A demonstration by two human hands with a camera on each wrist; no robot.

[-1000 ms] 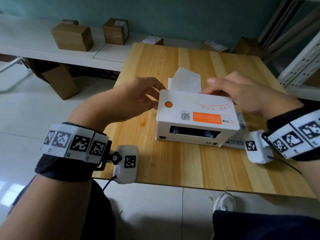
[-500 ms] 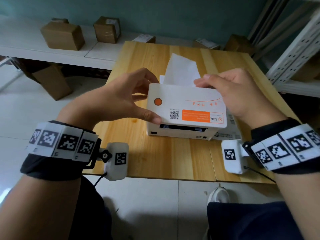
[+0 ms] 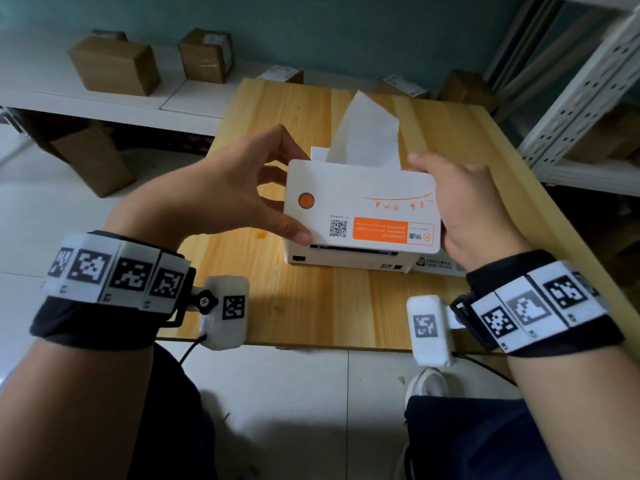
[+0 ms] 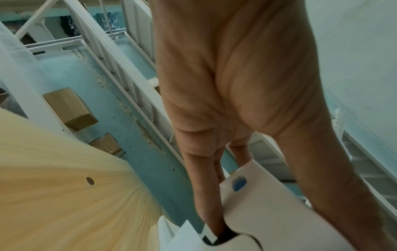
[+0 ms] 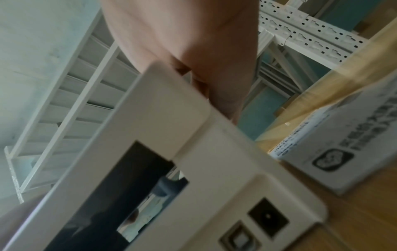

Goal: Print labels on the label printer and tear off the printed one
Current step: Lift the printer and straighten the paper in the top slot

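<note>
A white label printer with an orange button stands on the wooden table. Its lid is tilted up, front edge raised off the body. My left hand grips the lid's left edge, thumb on the front corner and fingers behind. My right hand grips its right edge. A strip of white label paper stands up behind the lid. In the left wrist view my fingers curl round the lid. The right wrist view shows the lid raised over the printer body and its ports.
A white printed box lies against the printer's right side. Cardboard boxes sit on a white bench behind the table. A white perforated metal rack stands at the right. The table's front edge runs just under my wrists.
Both hands have taken hold of the lid's sides and swung it up from shut. The label paper now stands higher behind it.
</note>
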